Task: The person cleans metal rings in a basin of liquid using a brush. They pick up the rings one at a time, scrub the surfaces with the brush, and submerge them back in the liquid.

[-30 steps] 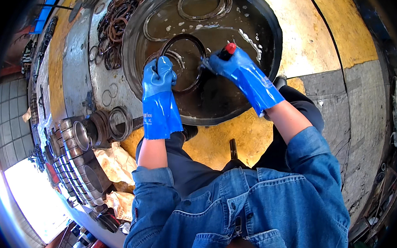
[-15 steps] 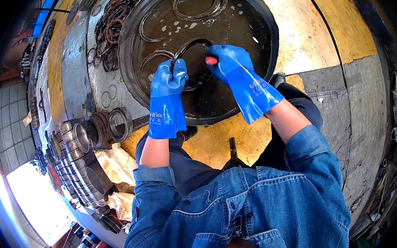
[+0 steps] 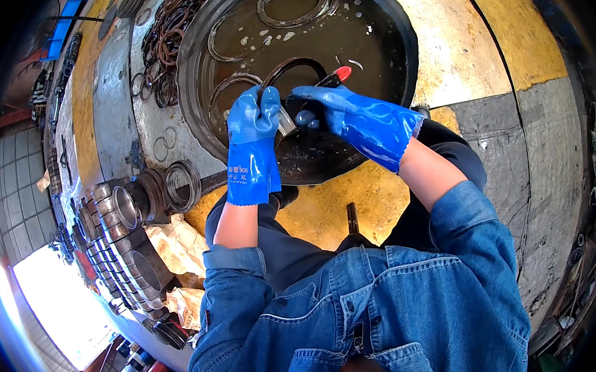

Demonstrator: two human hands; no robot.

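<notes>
Left hand (image 3: 254, 117): blue glove, fingers clamped on a dark ring (image 3: 292, 68), holding it up over the basin
Right hand (image 3: 321, 104): gloved too, wrapped round a red-tipped tool (image 3: 336, 76), pressing at the ring
Basin (image 3: 397, 26): big round black pan of murky liquid, more rings lying in it
Floor (image 3: 479, 42): yellow and grey, loose rings (image 3: 162, 45) heaped left of the basin
Metal sleeves (image 3: 120, 209): stacked at the person's left

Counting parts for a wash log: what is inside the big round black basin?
In the black basin: dark liquid, loose metal rings, and both gloved hands, left hand and right hand, on a dark ring. Anything below the murky liquid is hidden.
</notes>
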